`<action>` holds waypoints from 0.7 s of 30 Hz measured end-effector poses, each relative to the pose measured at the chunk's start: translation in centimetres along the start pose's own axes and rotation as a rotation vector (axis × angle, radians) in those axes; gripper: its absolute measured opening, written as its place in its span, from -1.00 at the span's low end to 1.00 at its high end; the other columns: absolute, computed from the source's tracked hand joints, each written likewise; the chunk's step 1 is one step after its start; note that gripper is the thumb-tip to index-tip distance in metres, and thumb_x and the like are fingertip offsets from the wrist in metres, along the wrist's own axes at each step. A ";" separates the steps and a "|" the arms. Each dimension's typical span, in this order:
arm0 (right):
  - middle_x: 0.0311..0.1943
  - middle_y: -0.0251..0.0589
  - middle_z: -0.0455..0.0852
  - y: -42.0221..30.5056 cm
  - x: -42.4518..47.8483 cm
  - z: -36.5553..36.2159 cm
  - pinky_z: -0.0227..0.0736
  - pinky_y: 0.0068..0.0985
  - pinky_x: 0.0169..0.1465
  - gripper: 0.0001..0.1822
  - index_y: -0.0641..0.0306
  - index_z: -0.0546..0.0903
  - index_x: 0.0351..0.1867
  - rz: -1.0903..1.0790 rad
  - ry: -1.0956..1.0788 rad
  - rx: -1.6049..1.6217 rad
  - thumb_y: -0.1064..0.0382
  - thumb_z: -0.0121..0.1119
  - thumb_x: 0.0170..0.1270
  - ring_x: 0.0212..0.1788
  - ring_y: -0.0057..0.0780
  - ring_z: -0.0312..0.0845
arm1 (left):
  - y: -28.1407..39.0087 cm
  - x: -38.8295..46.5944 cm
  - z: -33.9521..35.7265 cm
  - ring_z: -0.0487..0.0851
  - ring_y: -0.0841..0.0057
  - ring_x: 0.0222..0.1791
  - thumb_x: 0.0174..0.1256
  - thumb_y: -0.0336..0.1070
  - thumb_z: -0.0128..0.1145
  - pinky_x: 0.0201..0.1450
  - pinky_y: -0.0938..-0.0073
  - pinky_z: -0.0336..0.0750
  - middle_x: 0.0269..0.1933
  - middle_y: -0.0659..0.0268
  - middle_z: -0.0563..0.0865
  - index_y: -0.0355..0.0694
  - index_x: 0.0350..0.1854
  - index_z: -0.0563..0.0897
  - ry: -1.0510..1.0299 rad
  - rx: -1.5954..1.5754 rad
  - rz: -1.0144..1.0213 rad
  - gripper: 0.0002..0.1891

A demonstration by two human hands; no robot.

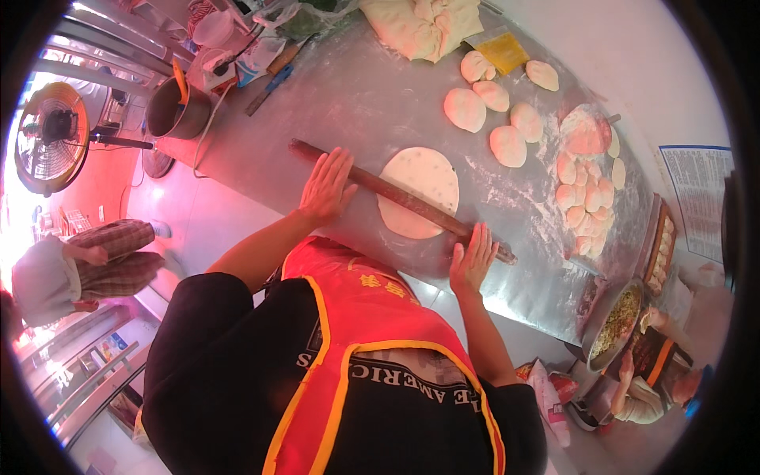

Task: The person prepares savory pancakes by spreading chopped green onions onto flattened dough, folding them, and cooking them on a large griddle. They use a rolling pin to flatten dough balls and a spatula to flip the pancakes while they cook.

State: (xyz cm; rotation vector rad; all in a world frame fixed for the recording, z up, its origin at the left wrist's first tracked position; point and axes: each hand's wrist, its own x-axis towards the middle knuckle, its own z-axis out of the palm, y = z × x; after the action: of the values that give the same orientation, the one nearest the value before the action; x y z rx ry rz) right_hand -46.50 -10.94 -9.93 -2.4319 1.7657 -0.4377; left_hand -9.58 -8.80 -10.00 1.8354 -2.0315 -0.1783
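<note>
A long dark wooden rolling pin (pixel 404 196) lies diagonally across a round, flat sheet of dough (pixel 423 172) with small darker spots. My left hand (pixel 328 185) rests flat on the pin near its upper-left end, fingers stretched out. Near the other end, my right hand (pixel 474 256) presses on the pin with its palm, fingers extended and not wrapped around it. Both hands are beside the dough rather than on it. Beyond the sheet, several rounded dough pieces (pixel 465 110) sit on the floured metal worktable (pixel 356 89).
A large dough mass (pixel 424 24) lies at the far edge, near a yellow scraper or packet (pixel 502 52). Small dough balls (pixel 585 199) cluster at right. A bowl of filling (pixel 616 326) stands by a co-worker (pixel 647 374). Knives (pixel 270 89) and a metal pot (pixel 178 110) are at left.
</note>
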 end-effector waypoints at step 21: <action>0.44 -0.04 0.18 3.8 11.8 1.3 -0.10 0.03 0.43 -0.43 0.21 0.20 0.42 0.148 0.092 -0.266 0.00 -0.25 0.50 0.47 -0.13 0.04 | -0.1 13.3 0.6 -0.01 0.30 0.53 0.37 0.07 -0.06 0.48 -0.11 -0.21 0.45 0.20 0.26 -0.22 0.39 0.30 0.078 0.204 0.052 -0.36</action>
State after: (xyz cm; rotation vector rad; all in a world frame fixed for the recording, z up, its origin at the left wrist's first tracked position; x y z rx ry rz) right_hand -46.22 -23.41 -10.07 -2.4585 2.1510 -0.3219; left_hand -10.53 -21.89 -7.85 1.8731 -2.1069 0.1179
